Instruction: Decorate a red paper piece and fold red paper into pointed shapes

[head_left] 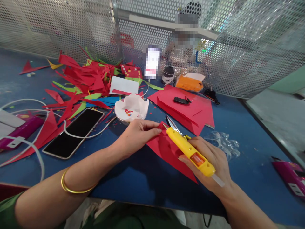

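A yellow hot glue gun point(188, 149) is gripped in my right hand point(212, 160), its tip pointing up and left at a piece of red paper point(166, 148). A clear glue stick point(218, 180) juts from the gun's back end. My left hand point(139, 135) pinches the paper's upper corner between thumb and fingers, close to the gun's tip. Just beyond lie scissors point(173, 124), partly hidden behind the gun. Past my left hand sits a white paper-lined bowl point(132, 106) with small red scraps inside.
Red and green paper scraps point(88, 76) heap at the back left. A dark-screened phone point(75, 132) with a white cable over it lies left; a lit phone point(152, 62) leans on the mesh screen. Red sheets point(190, 111) and crumpled clear plastic point(226, 143) lie to the right.
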### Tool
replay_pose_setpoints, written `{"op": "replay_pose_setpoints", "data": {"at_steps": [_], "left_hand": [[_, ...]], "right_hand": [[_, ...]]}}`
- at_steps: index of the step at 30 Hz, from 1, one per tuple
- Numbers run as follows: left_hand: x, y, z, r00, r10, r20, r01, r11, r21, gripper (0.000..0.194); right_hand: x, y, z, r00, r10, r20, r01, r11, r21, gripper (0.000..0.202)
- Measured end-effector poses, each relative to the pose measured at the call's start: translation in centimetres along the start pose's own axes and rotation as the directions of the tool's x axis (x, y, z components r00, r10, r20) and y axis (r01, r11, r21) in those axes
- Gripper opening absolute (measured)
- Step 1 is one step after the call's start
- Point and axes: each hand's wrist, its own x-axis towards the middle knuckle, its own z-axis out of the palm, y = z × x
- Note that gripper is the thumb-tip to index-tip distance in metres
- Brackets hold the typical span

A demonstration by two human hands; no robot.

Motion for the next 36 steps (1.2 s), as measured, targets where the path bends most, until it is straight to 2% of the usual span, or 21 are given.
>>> {"op": "replay_pose_setpoints", "data": {"at_steps": [23, 29, 36], "left_hand": [[-0.05, 0.14, -0.03, 1.0, -0.009, 0.0, 0.009, 0.999, 0.038, 0.019], [0.0, -0.09, -0.05, 1.0, 0.018, -0.004, -0.018, 0.999, 0.049, 0.018], [-0.04, -0.02, -0.05, 1.0, 0.024, 0.006, -0.024, 0.998, 0.059, 0.019]], "right_hand": [[-0.18, 0.02, -0.13, 1.0, 0.011, -0.002, -0.011, 1.0, -0.027, 0.026], [-0.32, 0.18, -0.03, 1.0, 0.027, 0.002, -0.027, 0.999, -0.017, 0.021], [-0.28, 0.16, -0.08, 1.0, 0.022, -0.002, -0.022, 1.0, -0.022, 0.026]]}}
